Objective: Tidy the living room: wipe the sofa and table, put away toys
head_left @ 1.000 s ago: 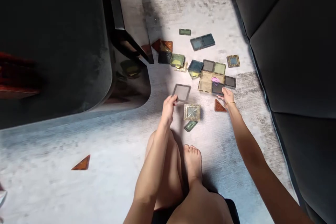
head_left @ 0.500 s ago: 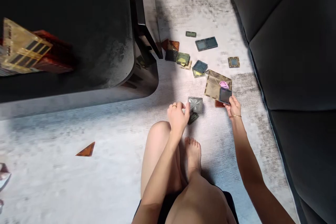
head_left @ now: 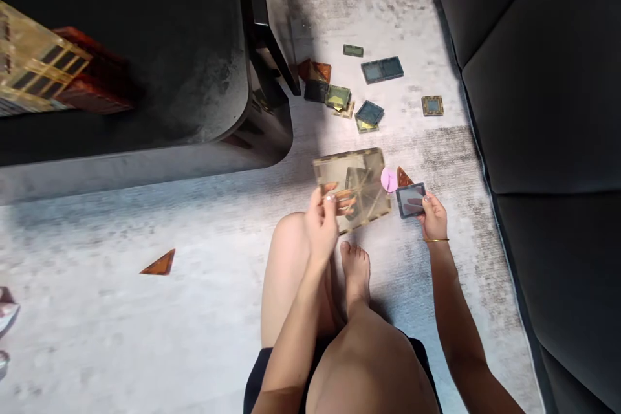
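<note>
My left hand (head_left: 326, 217) grips a large clear yellowish magnetic tile (head_left: 373, 171) by its left edge, thumb on top and fingers showing through from beneath. Through it, a smaller tile on the rug is dimly visible. In my right hand (head_left: 434, 217) is a small square dark grey-blue tile (head_left: 410, 200), pinched at its right side, with fingers seen through it. Just beyond that tile lie a pink round piece (head_left: 389, 179) and an orange triangular tile (head_left: 403, 176).
Several tiles lie farther off, among them a blue tile (head_left: 369, 112), a green tile (head_left: 338, 97) and a framed square tile (head_left: 432, 105). A black table (head_left: 194, 77) bearing a tile structure (head_left: 46, 65) stands left. A dark sofa (head_left: 528, 77) borders the right. An orange triangle (head_left: 160, 263) lies left.
The large yellowish tile has passed from beside my right hand to my left hand and moved left. My right hand keeps the small dark tile, now slightly lower.
</note>
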The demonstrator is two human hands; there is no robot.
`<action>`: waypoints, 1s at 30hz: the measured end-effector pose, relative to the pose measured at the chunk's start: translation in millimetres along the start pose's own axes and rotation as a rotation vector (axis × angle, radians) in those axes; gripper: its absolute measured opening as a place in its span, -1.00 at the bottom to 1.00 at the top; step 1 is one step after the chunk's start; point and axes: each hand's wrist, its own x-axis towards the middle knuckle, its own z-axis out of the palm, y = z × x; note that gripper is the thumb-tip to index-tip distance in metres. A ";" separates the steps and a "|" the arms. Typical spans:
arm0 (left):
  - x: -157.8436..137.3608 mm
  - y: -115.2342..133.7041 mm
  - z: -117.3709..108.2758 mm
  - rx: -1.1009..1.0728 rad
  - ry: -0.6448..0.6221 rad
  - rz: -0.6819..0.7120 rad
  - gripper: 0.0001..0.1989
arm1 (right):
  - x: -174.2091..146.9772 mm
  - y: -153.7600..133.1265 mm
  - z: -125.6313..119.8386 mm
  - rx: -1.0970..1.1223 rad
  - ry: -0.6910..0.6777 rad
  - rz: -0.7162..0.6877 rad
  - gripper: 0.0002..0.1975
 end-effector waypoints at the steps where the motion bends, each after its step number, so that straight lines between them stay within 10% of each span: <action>1: -2.7 -0.4 -13.1 0.015 0.063 0.023 -0.53 | 0.7 1.3 -2.6 0.052 0.045 0.026 -0.46; 10: -5.2 -17.5 -90.8 -0.265 0.233 -0.012 -0.55 | -9.3 8.2 57.7 0.217 0.021 0.171 -0.46; 19: -12.7 -8.7 -98.8 -0.202 0.218 0.004 -0.58 | -2.4 -14.9 127.4 -0.439 0.234 -0.297 -0.51; 25: -16.3 5.2 -91.0 -0.210 0.080 -0.001 -0.57 | -33.4 -63.0 113.0 0.166 -0.622 -0.084 -0.31; 30: -16.6 11.8 -85.2 -0.179 -0.080 -0.058 -0.55 | -53.1 -78.6 112.0 0.429 -0.788 0.268 -0.20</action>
